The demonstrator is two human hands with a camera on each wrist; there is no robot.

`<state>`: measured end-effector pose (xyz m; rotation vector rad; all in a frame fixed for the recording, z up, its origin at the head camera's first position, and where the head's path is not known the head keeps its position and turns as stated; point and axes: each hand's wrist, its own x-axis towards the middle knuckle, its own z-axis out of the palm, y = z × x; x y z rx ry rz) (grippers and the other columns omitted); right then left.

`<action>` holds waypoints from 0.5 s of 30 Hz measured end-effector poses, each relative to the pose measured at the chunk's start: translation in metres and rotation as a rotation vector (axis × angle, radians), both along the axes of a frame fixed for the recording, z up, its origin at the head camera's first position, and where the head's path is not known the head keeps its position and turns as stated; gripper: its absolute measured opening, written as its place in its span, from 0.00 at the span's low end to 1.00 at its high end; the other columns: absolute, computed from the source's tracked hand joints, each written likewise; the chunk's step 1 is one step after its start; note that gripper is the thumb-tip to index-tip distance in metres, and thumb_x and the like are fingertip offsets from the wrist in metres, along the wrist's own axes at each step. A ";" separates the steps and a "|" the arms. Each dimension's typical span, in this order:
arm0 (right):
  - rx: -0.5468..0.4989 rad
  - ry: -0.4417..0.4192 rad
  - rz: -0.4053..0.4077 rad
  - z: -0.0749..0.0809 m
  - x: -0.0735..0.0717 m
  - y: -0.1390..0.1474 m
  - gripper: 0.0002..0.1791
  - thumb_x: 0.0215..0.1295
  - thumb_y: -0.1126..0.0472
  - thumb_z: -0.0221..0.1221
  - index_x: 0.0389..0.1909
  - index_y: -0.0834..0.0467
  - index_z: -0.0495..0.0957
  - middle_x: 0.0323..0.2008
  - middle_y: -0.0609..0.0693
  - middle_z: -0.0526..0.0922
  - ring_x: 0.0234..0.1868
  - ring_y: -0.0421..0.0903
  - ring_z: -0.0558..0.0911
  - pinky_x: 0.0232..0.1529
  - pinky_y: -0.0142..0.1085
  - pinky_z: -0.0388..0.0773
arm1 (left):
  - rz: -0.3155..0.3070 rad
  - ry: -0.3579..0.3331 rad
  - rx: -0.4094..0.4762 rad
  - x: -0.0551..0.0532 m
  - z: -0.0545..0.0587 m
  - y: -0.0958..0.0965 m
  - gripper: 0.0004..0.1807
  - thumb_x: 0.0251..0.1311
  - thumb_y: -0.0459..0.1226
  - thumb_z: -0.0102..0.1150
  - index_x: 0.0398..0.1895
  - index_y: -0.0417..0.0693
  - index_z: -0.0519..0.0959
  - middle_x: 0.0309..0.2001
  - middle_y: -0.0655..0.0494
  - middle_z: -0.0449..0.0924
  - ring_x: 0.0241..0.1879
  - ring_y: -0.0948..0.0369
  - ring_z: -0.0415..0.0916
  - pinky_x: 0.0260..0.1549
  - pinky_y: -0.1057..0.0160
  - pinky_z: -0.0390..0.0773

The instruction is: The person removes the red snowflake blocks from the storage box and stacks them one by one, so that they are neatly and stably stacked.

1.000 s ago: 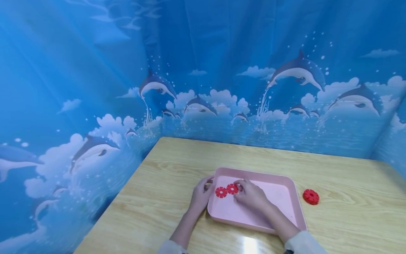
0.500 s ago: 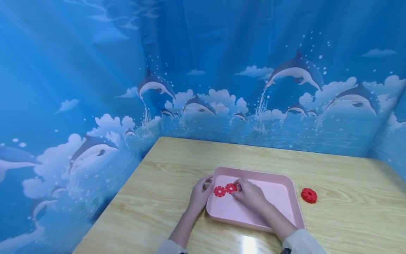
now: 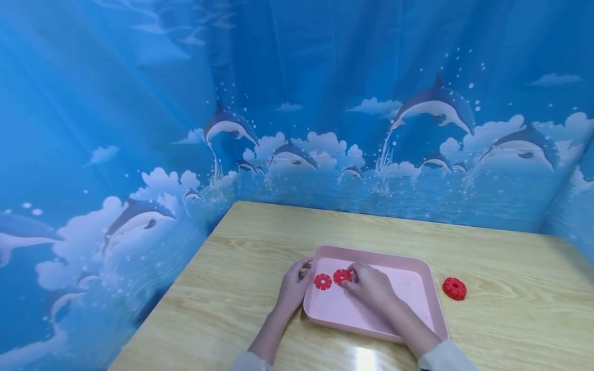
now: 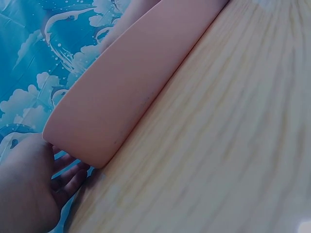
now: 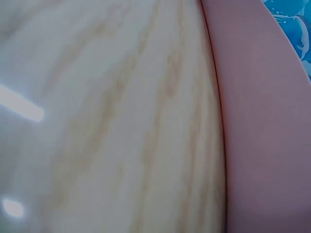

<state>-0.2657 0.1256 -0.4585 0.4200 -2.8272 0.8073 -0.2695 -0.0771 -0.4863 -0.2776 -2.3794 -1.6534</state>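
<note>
In the head view my right hand (image 3: 371, 286) pinches a red notched interlocking disc (image 3: 342, 277) between thumb and fingertips, over the left part of a pink tray (image 3: 394, 332). A second red notched disc (image 3: 323, 281) lies flat in the tray, just left of the held one, with a small gap between them. My left hand (image 3: 293, 286) rests against the outside of the tray's left wall, its fingers loosely bent. The left wrist view shows that hand (image 4: 34, 187) at the tray corner (image 4: 97, 141). The right wrist view catches only the tray wall (image 5: 267, 121) and table, not the hand.
A small pile of red notched discs (image 3: 455, 288) sits on the wooden table (image 3: 520, 299) right of the tray. Behind the table and along its left side hangs a blue curtain (image 3: 301, 103) printed with dolphins.
The pinched disc has shifted slightly right with my right hand, from touching the other disc to standing apart from it. My left hand stays at the tray's left wall.
</note>
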 end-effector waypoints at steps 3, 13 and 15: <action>-0.014 -0.004 -0.018 0.005 0.003 0.003 0.18 0.48 0.55 0.69 0.37 0.58 0.77 0.21 0.41 0.69 0.21 0.38 0.67 0.24 0.33 0.69 | 0.001 -0.002 -0.001 0.001 0.000 0.001 0.17 0.61 0.34 0.55 0.53 0.42 0.75 0.43 0.48 0.77 0.38 0.55 0.77 0.36 0.65 0.78; -0.054 0.064 -0.034 0.017 0.016 0.029 0.17 0.47 0.57 0.68 0.38 0.57 0.78 0.24 0.41 0.71 0.18 0.38 0.67 0.17 0.31 0.67 | 0.008 -0.021 -0.008 0.000 0.000 0.001 0.17 0.61 0.34 0.55 0.53 0.43 0.74 0.44 0.48 0.76 0.39 0.55 0.76 0.37 0.65 0.78; -0.050 0.082 -0.035 0.019 0.019 0.036 0.17 0.47 0.57 0.68 0.38 0.57 0.78 0.24 0.41 0.72 0.18 0.37 0.66 0.17 0.30 0.67 | 0.009 -0.026 -0.009 0.000 0.000 0.001 0.17 0.61 0.34 0.55 0.54 0.43 0.74 0.44 0.48 0.76 0.39 0.55 0.76 0.37 0.65 0.78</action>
